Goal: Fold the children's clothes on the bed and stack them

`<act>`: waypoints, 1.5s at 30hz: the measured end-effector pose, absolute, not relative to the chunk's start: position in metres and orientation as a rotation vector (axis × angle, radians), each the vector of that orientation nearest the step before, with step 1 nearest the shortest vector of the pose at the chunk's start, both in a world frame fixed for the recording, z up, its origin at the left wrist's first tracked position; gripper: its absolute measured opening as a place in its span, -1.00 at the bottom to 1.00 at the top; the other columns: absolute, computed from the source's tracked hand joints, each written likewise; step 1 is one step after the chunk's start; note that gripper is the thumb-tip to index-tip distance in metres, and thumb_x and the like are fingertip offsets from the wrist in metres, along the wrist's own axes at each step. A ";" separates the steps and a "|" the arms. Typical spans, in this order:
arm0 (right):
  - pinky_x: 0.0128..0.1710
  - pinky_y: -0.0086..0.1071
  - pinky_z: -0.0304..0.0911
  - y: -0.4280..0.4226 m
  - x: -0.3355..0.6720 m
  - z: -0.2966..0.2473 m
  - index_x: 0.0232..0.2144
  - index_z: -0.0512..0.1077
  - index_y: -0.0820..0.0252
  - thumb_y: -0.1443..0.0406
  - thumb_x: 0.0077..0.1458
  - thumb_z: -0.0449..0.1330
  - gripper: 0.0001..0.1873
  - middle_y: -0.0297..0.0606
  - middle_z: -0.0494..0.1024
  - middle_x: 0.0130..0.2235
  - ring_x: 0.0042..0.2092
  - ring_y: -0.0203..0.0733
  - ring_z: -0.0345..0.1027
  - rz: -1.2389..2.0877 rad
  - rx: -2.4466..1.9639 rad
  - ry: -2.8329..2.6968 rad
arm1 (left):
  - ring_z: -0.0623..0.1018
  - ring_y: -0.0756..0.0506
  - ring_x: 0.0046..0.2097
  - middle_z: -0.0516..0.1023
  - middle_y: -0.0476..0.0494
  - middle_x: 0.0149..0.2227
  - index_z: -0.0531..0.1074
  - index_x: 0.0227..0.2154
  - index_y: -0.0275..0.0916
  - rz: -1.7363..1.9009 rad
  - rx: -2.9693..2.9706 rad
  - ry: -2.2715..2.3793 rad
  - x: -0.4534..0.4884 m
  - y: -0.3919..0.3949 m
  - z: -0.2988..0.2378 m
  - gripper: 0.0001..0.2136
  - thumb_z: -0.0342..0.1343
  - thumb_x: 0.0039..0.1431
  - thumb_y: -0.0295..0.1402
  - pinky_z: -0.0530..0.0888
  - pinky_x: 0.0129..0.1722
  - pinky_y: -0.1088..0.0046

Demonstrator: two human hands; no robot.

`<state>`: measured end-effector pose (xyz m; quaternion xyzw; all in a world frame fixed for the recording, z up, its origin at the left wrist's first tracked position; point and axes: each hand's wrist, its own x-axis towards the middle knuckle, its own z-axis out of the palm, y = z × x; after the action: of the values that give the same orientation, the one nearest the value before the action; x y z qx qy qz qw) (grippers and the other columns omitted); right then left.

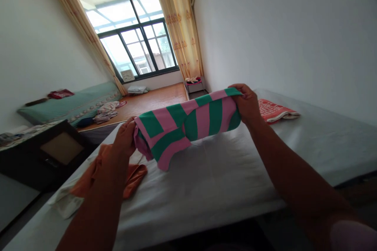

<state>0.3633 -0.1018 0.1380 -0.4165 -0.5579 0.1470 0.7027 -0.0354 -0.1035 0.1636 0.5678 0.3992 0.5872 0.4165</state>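
A folded pink-and-green striped garment point(188, 123) is held up just above a bed covered in a white sheet point(224, 180). My left hand point(126, 136) grips its left end with closed fingers. My right hand point(246, 104) grips its right end, fingers wrapped over the top edge. A loose pink corner hangs down near the sheet.
An orange garment point(134, 176) lies on the sheet below my left arm. A red-and-white printed bag point(275, 110) lies at the far right of the bed. A dark cabinet point(44, 153) stands to the left. Beyond are a second bed with a green cover point(73, 104), scattered clothes and a curtained window point(132, 39).
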 end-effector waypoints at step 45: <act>-0.22 -0.34 0.22 -0.090 0.421 0.076 -0.27 0.56 0.29 -0.02 -0.13 0.31 -0.49 -0.23 0.53 -0.35 -0.30 -0.22 0.31 1.053 -1.133 -1.876 | 0.47 -0.03 -0.38 0.53 -0.05 -0.27 0.29 0.17 -0.19 0.960 2.038 1.272 -0.049 -0.110 0.070 -0.44 0.08 0.05 -0.28 0.43 -0.35 0.47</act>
<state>0.4213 -0.0898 0.0759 -0.4368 -0.7235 0.4061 0.3477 -0.0490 -0.1095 0.0697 0.7576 0.4730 0.3570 0.2736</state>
